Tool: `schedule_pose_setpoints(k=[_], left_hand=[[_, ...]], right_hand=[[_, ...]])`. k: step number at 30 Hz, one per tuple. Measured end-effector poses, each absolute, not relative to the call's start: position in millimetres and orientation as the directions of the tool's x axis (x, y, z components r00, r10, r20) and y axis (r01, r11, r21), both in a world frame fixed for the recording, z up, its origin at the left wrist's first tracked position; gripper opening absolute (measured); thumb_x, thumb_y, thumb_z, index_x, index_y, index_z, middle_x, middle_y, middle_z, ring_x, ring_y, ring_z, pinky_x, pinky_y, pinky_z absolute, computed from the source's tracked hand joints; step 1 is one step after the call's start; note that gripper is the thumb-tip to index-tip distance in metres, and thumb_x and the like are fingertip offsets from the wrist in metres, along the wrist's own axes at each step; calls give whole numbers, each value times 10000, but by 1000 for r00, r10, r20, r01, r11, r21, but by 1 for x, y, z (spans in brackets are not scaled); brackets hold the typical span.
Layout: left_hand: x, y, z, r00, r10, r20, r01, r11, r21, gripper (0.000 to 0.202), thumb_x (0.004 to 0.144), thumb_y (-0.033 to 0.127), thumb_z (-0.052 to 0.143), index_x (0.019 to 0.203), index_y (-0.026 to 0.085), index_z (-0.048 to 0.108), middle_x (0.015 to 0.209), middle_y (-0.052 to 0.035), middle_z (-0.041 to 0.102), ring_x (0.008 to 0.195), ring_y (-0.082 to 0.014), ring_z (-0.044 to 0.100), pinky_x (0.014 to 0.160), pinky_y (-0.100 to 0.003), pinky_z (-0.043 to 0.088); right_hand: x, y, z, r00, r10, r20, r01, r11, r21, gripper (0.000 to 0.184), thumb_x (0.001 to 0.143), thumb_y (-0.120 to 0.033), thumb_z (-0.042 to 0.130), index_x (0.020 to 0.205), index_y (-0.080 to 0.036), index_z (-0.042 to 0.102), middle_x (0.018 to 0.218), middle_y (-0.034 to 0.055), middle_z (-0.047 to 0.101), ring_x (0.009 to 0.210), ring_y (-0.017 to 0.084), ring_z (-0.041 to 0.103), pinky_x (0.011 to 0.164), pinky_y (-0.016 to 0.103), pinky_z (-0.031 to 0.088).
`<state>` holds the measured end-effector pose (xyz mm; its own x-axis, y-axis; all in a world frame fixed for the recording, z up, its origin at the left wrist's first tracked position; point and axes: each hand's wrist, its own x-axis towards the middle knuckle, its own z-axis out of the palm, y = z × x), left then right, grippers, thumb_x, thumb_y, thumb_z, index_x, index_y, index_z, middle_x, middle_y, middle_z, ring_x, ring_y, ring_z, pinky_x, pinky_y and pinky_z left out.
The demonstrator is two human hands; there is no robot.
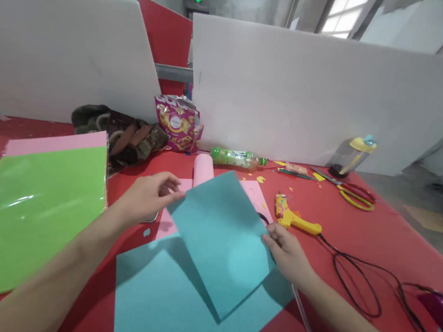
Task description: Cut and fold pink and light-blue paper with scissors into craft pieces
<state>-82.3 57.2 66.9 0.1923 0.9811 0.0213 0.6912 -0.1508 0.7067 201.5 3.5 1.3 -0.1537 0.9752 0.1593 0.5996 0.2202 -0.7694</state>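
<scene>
Teal and smooth, the four-cornered sheet [222, 240] is pinched by the left hand [154, 193] and right hand [288, 252].

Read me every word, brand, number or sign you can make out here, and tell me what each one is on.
Nothing can be read with certainty.
Magenta snack bag: big white letters along the crumpled top, too distorted to quote; its smaller print is blurred.
Green-labelled plastic bottle: dark lettering on a white patch, too blurred.
Green sign in the background: too small.
</scene>
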Motion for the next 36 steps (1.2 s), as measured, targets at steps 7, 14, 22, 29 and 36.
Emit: schedule_pose_setpoints(k=[7, 14, 22, 29, 36], left_hand=[[-74, 56, 59, 279, 954, -109, 330, 12, 944, 341, 678, 422, 593, 870, 142, 561, 847, -68, 666, 805, -196, 628, 729, -325, 486], [-60, 50, 50, 265, 948, -174, 198, 123, 972, 256, 646, 326, 641, 796, 127, 585, 752, -41, 667, 694, -163, 625, 691, -319, 506], [-58, 49, 51, 282, 922, -267, 159, 230, 960, 209, 574, 267, 699, 659, 131, 566, 573, 17, 607, 543, -104, 573, 574, -242, 487], [-53, 43, 54, 331, 886, -326, 303, 227, 926, 228, 587, 273, 674, 565, 146, 486, 462, 65, 486, 489, -84, 531, 574, -237, 486], [-56, 41, 54, 495, 808, -319, 444, 80, 892, 326, 714, 383, 551, 942, 158, 494, 848, -50, 611, 763, -179, 604, 645, -293, 488]], right_hand=[[191, -2, -13, 88, 996, 10, 183, -6, -983, 253, 711, -430, 478, 654, -216, 357, 577, -65, 290, 507, 96, 293, 489, 217, 292], [188, -5, -24, 26, 999, -46, 114, -48, -992, 274, 691, -434, 532, 663, -209, 379, 580, -66, 285, 522, 92, 289, 500, 217, 280], [189, -2, -3, -25, 997, -76, 21, -76, -997, 315, 668, -423, 581, 830, -211, 415, 558, -85, 349, 458, 65, 263, 435, 196, 220], [184, 12, 15, -3, 1000, -13, 7, -13, -1000, 290, 677, -379, 552, 869, -220, 404, 649, -49, 475, 559, 98, 458, 528, 221, 371], [185, 36, 33, -131, 991, 28, 435, 83, -897, 157, 757, -287, 398, 627, -200, 409, 533, -58, 367, 479, 95, 359, 478, 224, 290]])
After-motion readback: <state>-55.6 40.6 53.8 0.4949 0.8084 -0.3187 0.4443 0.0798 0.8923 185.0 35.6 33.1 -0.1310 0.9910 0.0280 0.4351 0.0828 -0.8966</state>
